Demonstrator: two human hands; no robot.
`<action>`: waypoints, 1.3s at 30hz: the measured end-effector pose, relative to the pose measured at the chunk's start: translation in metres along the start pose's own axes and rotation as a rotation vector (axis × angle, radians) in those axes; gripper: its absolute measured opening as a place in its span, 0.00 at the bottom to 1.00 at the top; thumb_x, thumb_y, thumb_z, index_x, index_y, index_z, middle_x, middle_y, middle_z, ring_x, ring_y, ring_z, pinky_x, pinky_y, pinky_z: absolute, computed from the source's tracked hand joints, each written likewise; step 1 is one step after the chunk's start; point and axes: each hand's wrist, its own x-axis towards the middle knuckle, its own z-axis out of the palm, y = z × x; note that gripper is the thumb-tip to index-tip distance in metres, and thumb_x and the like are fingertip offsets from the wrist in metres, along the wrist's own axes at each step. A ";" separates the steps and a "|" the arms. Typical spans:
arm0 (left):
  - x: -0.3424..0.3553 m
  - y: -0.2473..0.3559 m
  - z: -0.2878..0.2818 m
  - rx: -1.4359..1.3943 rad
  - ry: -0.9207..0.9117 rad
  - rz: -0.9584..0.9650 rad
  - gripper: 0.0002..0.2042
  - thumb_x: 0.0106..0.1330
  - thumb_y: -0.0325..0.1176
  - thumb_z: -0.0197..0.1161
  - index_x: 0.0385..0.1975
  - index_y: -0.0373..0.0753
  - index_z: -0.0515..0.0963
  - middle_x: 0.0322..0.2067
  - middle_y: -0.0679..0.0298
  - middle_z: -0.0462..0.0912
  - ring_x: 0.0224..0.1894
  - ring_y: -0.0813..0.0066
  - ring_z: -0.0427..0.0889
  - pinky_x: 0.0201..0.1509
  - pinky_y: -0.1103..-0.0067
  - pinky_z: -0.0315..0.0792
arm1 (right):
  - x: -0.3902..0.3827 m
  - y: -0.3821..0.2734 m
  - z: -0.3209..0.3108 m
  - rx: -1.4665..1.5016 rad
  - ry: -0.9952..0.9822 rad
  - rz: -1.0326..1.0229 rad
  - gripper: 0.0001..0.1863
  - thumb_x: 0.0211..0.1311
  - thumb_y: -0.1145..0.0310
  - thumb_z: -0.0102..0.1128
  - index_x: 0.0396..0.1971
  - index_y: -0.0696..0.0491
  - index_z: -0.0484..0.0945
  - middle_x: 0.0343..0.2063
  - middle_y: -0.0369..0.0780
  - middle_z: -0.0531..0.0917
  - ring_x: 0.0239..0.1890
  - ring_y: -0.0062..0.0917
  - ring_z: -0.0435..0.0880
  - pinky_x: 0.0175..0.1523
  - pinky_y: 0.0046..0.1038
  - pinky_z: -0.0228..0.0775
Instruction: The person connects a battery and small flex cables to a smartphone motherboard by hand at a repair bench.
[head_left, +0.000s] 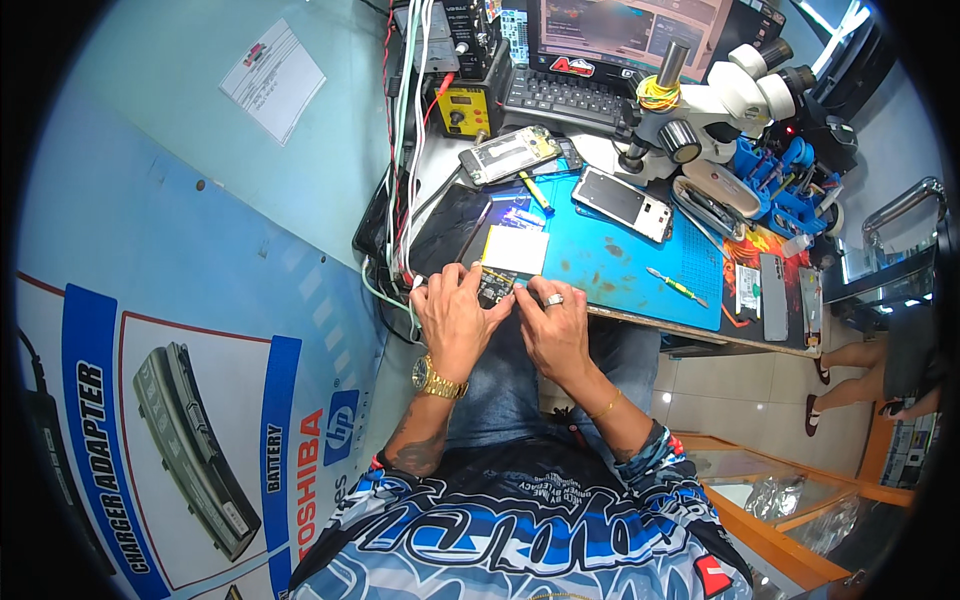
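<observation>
My left hand (452,315), with a gold watch at the wrist, is closed on the left side of a small dark circuit board (497,283) at the near edge of the blue mat (630,280). My right hand (552,325), wearing a silver ring, has its fingertips bent onto the board's right side. Just beyond the board lies a white rectangular piece (515,250), partly yellow-edged, that seems attached to it. A yellow-handled tool (536,191) lies farther up, and an opened phone housing (621,204) is to the right. A screwdriver (675,285) rests right of my right hand.
Behind are a microscope (725,110), keyboard (555,95), laptop screen, yellow station (462,108) with hanging cables and another dismantled phone (508,153). Blue tool holders (790,190) stand right. A poster panel fills the left. Another person's legs (845,360) show at right.
</observation>
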 end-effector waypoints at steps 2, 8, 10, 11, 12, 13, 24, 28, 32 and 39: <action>0.003 0.002 -0.001 0.014 -0.026 -0.011 0.31 0.59 0.58 0.76 0.54 0.40 0.87 0.47 0.60 0.83 0.50 0.59 0.80 0.55 0.62 0.65 | -0.001 0.001 0.000 0.001 -0.007 -0.003 0.26 0.55 0.73 0.71 0.56 0.57 0.84 0.53 0.42 0.80 0.54 0.38 0.78 0.57 0.43 0.66; 0.000 0.004 0.004 0.012 0.004 -0.035 0.32 0.58 0.57 0.78 0.57 0.40 0.85 0.47 0.59 0.84 0.51 0.59 0.81 0.56 0.62 0.65 | -0.001 0.003 -0.001 0.019 -0.005 -0.007 0.27 0.53 0.74 0.72 0.57 0.57 0.83 0.54 0.42 0.80 0.55 0.38 0.78 0.58 0.43 0.67; 0.003 0.003 0.000 -0.031 -0.028 -0.077 0.35 0.55 0.56 0.80 0.58 0.39 0.83 0.47 0.57 0.85 0.52 0.59 0.82 0.56 0.62 0.66 | -0.002 0.004 0.001 0.029 0.009 -0.017 0.27 0.53 0.74 0.72 0.57 0.57 0.83 0.54 0.42 0.80 0.55 0.38 0.78 0.58 0.43 0.67; 0.005 0.004 0.000 -0.036 -0.027 -0.085 0.35 0.55 0.56 0.80 0.58 0.39 0.83 0.47 0.57 0.85 0.52 0.59 0.82 0.56 0.62 0.66 | -0.001 0.005 -0.001 0.029 0.012 -0.015 0.26 0.54 0.74 0.72 0.57 0.56 0.84 0.53 0.42 0.80 0.55 0.38 0.78 0.58 0.42 0.67; 0.004 0.005 0.001 -0.040 -0.027 -0.096 0.35 0.55 0.56 0.81 0.58 0.39 0.83 0.47 0.57 0.85 0.52 0.59 0.82 0.55 0.62 0.66 | -0.001 0.004 -0.002 0.031 0.012 -0.014 0.25 0.55 0.74 0.72 0.56 0.56 0.84 0.53 0.41 0.80 0.54 0.37 0.78 0.58 0.42 0.66; 0.005 0.005 0.002 -0.044 -0.028 -0.108 0.36 0.55 0.56 0.81 0.58 0.38 0.83 0.47 0.57 0.85 0.52 0.59 0.82 0.55 0.62 0.66 | -0.001 0.004 -0.004 0.034 0.012 -0.013 0.24 0.55 0.75 0.72 0.56 0.55 0.85 0.52 0.40 0.80 0.53 0.37 0.78 0.57 0.41 0.66; 0.002 0.000 0.005 -0.079 -0.016 -0.132 0.39 0.52 0.56 0.81 0.61 0.37 0.83 0.46 0.57 0.83 0.50 0.60 0.82 0.54 0.63 0.68 | -0.001 0.004 -0.004 0.044 0.021 -0.014 0.24 0.55 0.75 0.72 0.55 0.56 0.85 0.52 0.40 0.80 0.54 0.37 0.78 0.58 0.41 0.66; 0.004 -0.006 0.010 -0.098 0.004 -0.097 0.38 0.50 0.56 0.81 0.59 0.37 0.84 0.45 0.57 0.82 0.49 0.60 0.82 0.54 0.63 0.68 | -0.002 0.004 -0.004 0.043 0.016 -0.013 0.24 0.55 0.74 0.73 0.55 0.55 0.85 0.53 0.40 0.80 0.54 0.37 0.78 0.58 0.41 0.66; 0.005 -0.007 0.010 -0.106 -0.001 -0.114 0.38 0.49 0.56 0.82 0.57 0.37 0.83 0.45 0.57 0.82 0.50 0.61 0.82 0.54 0.63 0.67 | -0.001 0.003 -0.006 0.039 -0.014 -0.004 0.25 0.54 0.74 0.73 0.55 0.55 0.84 0.53 0.39 0.80 0.54 0.36 0.78 0.57 0.41 0.65; 0.004 -0.006 0.011 -0.111 0.011 -0.126 0.40 0.49 0.57 0.82 0.58 0.35 0.82 0.47 0.57 0.83 0.53 0.61 0.81 0.56 0.63 0.67 | -0.001 0.004 -0.005 0.028 -0.006 -0.006 0.25 0.55 0.74 0.72 0.55 0.55 0.84 0.53 0.39 0.80 0.54 0.36 0.78 0.57 0.41 0.65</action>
